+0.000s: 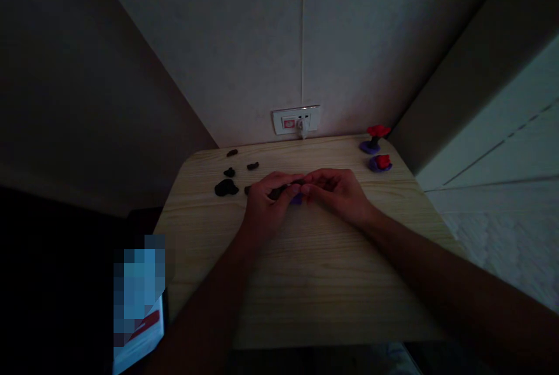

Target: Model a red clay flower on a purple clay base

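My left hand (265, 200) is closed around a dark brown lump of what looks like modelling clay (276, 193), over the middle of the wooden tabletop (305, 282). The fingertips of my right hand (338, 193) meet the left thumb and pinch the same dark clay at its right end. Just below the fingertips a bit of purple clay (297, 199) shows; whether it is held or lies on the table I cannot tell. Another brown bit (247, 190) peeks out left of my left hand.
Black clay pieces (226, 187) and small brown ones (253, 166) lie at the back left. Two purple-and-red clay shapes, one upright (374, 139) and one low (381, 163), stand at the back right. A wall socket (297, 120) holds a plug. A lit screen (142, 328) glows lower left.
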